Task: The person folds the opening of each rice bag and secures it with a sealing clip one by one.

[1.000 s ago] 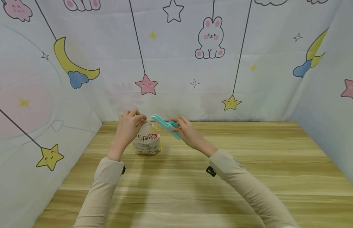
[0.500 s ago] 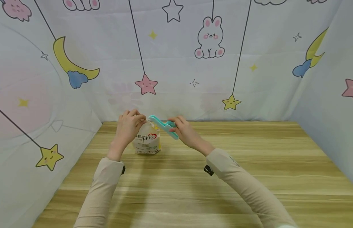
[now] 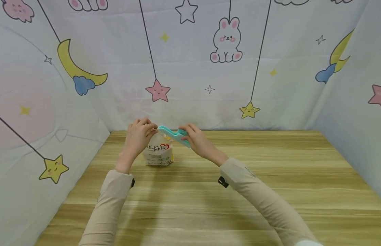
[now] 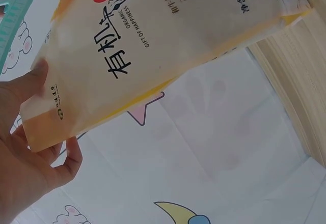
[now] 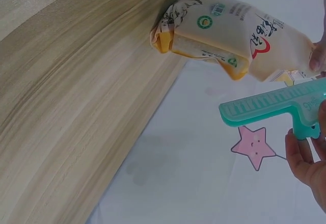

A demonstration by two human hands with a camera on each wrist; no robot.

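Observation:
A cream and yellow paper bag point(image 3: 158, 155) with dark lettering and a red heart stands upright toward the back of the table. My left hand point(image 3: 137, 135) pinches its top edge; in the left wrist view the thumb point(image 4: 34, 81) lies on the front face, with fingers behind. To the right, my right hand point(image 3: 200, 140) holds a teal bag clip point(image 3: 172, 134) by its handles. The clip's long bar point(image 5: 265, 102) points left, its tip right at the bag's top beside the left fingers. Part of the right hand is cut off in the right wrist view.
The bag rests on a wood-grain table point(image 3: 190, 198). Behind it hangs a white cloth point(image 3: 190, 75) printed with stars, moons and a rabbit, with similar cloth along both sides. Black straps point(image 3: 222, 182) show at the sleeve cuffs.
My right hand has moved left with the bag clip, bringing its tip up to the bag's top edge. The left hand and the bag have stayed nearly still.

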